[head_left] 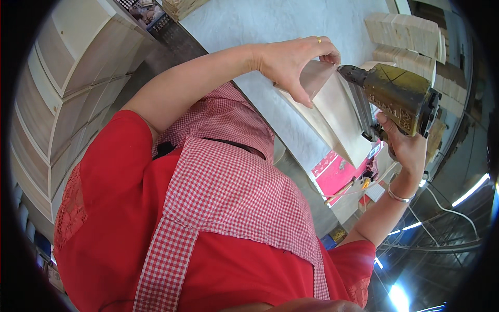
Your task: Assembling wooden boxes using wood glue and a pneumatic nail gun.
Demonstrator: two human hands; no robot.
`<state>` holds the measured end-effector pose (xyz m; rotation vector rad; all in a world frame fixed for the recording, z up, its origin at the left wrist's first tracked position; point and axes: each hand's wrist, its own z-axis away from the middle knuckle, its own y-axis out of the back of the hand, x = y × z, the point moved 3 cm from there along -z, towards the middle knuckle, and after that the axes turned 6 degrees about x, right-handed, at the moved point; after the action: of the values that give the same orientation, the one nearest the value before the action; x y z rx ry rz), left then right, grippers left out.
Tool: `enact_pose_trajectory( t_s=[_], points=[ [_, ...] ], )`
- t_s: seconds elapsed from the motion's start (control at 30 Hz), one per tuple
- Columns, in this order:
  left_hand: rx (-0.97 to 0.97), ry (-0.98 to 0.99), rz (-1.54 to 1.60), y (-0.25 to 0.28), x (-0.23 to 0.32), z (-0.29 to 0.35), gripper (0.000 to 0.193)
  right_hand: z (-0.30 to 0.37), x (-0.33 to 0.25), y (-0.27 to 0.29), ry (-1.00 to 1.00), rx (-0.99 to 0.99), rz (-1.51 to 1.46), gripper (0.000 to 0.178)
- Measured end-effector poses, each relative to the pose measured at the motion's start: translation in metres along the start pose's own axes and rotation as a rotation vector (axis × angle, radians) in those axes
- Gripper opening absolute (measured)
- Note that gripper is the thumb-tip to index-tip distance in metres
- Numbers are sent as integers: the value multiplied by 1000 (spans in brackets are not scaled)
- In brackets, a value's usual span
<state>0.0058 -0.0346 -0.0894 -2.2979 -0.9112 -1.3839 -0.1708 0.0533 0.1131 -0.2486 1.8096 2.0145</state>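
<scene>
My right hand [408, 148] is wrapped round the handle of a yellow and black nail gun [392, 96]. The gun's nose sits at the upper corner of a pale wooden box-like piece made of thin boards [340, 117], touching it or very close. At that same end, my left hand [288, 65] clasps the piece, thumb on the near side and fingers curled over the far side. The piece stands on a light grey worktable [228, 23]. The gun's body and magazine hide part of its right side.
Several stacks of cut wooden boards [405, 34] line the table's far right. Large pale wooden boxes or panels [78, 73] are piled at my left. Pink patterned material [335, 177] lies at the table's right end near small tools. A hose or cable [452, 208] hangs at the right.
</scene>
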Motion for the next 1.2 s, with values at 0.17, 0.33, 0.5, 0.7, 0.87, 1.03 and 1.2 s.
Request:
enact_pose_trajectory(
  t_s=[0.17,0.33,0.5,0.7,0.87,1.03,1.2],
  points=[
    [1,9,-5,0,0,-1,81,-2,3,2,-28,-31,54,39],
    [-11,13,1,3,1,-2,82,-5,-1,0,-139,-52,60,39],
    [-113,57,1,32,-5,-20,73,4,-2,2,4,39,21,39],
    [64,33,-41,44,5,3,50,19,-13,1,-8,78,-56,42],
    [393,-164,-476,22,31,32,34,19,-20,-3,-19,46,-54,45],
    [526,-108,-697,6,44,22,19,14,-22,-3,-9,39,-55,46],
    [576,-100,-745,2,48,15,14,9,-26,-4,146,70,-27,34]
  ],
)
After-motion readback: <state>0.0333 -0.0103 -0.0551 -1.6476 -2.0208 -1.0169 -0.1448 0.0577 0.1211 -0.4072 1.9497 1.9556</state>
